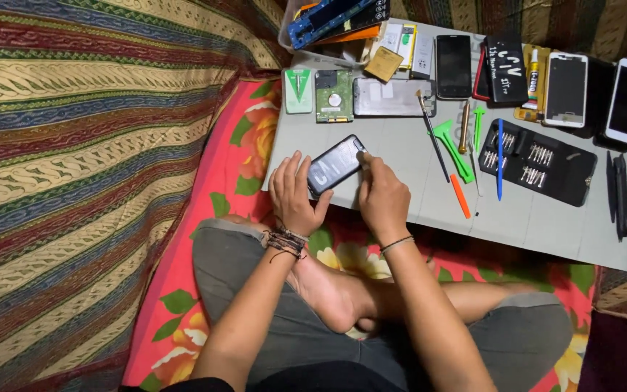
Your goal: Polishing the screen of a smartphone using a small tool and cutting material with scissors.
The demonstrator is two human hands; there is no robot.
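Observation:
A black smartphone lies tilted on the near left part of a grey work mat. My left hand holds its lower left end, fingers spread along its edge. At the phone's upper right corner my right hand rests, with thumb and forefinger pinched against that edge. Whether a small tool is between those fingers I cannot tell. I sit cross-legged on a floral cloth, one bare foot below my wrists.
On the mat lie a hard drive, an opened phone shell, several other phones, green plastic pry tools, a thin brush, and a black screwdriver bit case. A tray of parts sits at the back.

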